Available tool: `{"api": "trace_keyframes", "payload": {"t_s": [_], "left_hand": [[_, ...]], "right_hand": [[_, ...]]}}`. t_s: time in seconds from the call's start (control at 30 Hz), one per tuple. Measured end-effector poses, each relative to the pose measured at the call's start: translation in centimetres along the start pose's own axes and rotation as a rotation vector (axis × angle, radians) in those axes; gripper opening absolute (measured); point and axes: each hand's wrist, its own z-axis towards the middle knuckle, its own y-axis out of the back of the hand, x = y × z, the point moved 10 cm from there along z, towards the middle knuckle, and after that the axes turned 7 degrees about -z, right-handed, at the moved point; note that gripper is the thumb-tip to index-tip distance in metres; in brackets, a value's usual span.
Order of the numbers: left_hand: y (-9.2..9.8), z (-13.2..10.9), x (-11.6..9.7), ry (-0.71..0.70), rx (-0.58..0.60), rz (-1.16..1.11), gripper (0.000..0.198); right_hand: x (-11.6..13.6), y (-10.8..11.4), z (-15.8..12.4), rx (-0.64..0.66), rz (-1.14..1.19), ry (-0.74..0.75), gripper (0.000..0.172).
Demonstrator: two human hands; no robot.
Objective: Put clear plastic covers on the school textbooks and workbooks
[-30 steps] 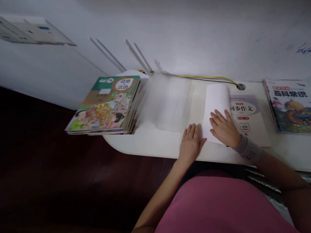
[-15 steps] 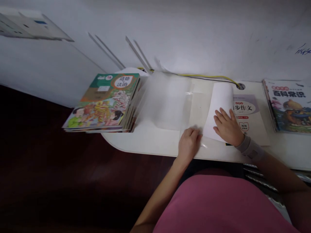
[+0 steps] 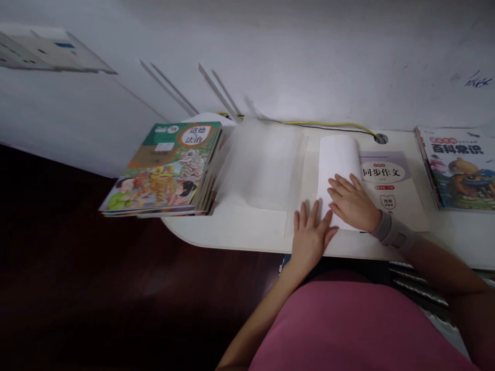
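My right hand (image 3: pixel 353 203) lies flat with fingers spread on a blank white page (image 3: pixel 338 159). The page bulges slightly and borders the left side of a pale book (image 3: pixel 392 190) with a purple band and Chinese print on its cover. My left hand (image 3: pixel 311 237) is open near the page's lower left corner, its fingers pointing away from me. Left of the page, a translucent plastic sheet (image 3: pixel 266 165) is spread over the table; its right edge reaches close to my left fingertips.
A stack of colourful textbooks (image 3: pixel 166 170) overhangs the left end of the white table (image 3: pixel 216 229). More books (image 3: pixel 462 170) lie at the right. Behind, a yellow cable (image 3: pixel 328 123) runs along the wall to a round hole (image 3: pixel 381 138). Wall sockets (image 3: pixel 50 49) are at upper left.
The white page and my right hand have shifted left, uncovering more of the book's cover. My left hand has gone from curled fingers on the plastic's edge to spread fingers.
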Motion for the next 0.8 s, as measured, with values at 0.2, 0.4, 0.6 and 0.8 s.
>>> {"api": "trace_keyframes", "payload": {"t_s": [0.2,0.4,0.6,0.8], "left_hand": [[-1.6,-0.4,0.5,0.008,0.094,0.044,0.042],[-1.6,-0.4,0.6,0.020,0.103,0.067,0.057],[-2.0,-0.1,0.5,0.028,0.125,0.098,0.089],[-2.1,0.1,0.5,0.039,0.138,0.097,0.091]], "right_hand": [[-8.5,0.1,5.8,-0.066,0.052,-0.235,0.051],[-13.4,-3.8,9.7,0.058,0.084,-0.373,0.066],[-12.9,-3.9,9.1,0.027,-0.022,-0.413,0.043],[-11.5,-3.6,9.2,0.047,-0.087,-0.351,0.036]]}}
